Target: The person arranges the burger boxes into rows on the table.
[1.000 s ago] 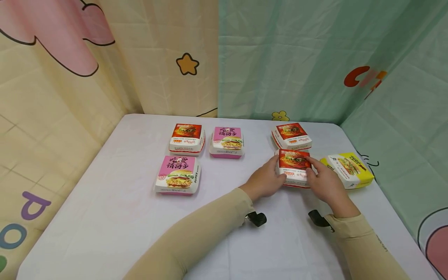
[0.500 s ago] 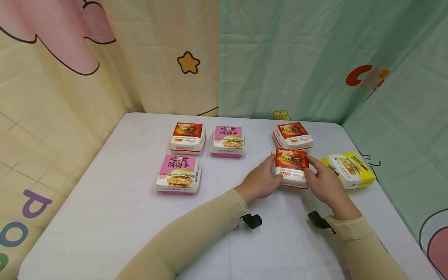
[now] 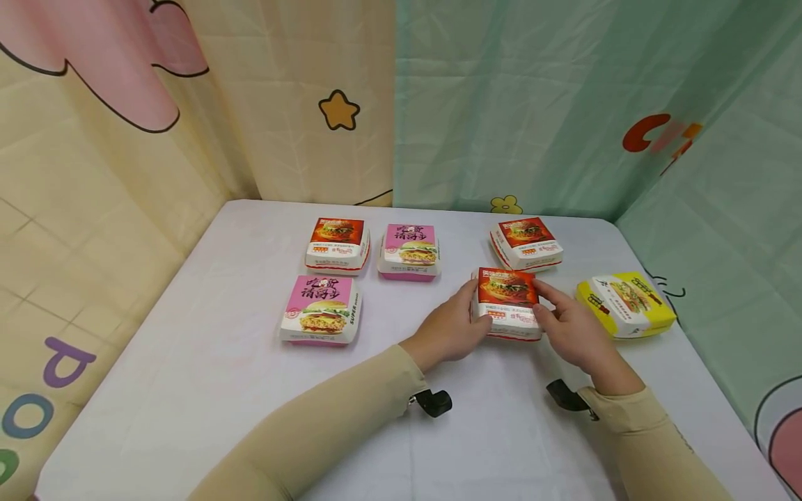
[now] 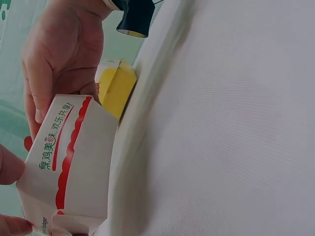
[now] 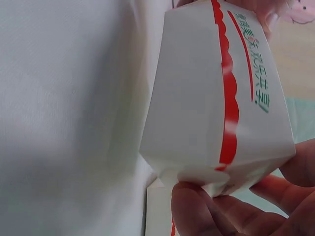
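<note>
A red-and-white burger box (image 3: pixel 506 300) with a burger picture on its lid is held between both hands, right of the table's middle. My left hand (image 3: pixel 446 330) grips its left side, thumb at the front corner. On the opposite side my right hand (image 3: pixel 575 332) holds the box, thumb near the front. The left wrist view shows the front wall of the burger box (image 4: pixel 69 152), with a red scalloped band and green writing. In the right wrist view, right-hand fingers (image 5: pixel 197 209) curl against the box's end. Whether its base touches the table cannot be told.
Behind the held box sits another red-and-white box (image 3: pixel 526 243); a yellow-and-white box (image 3: pixel 626 305) lies to the right. Farther left stand a red-topped box (image 3: pixel 338 245), a pink box (image 3: pixel 410 252) and a nearer pink box (image 3: pixel 321 310). Curtains (image 3: pixel 501 104) border the white table (image 3: pixel 188 362).
Both hands have carried the held box a little to the left, widening the space between it and the yellow box. The other boxes keep their places on the table.
</note>
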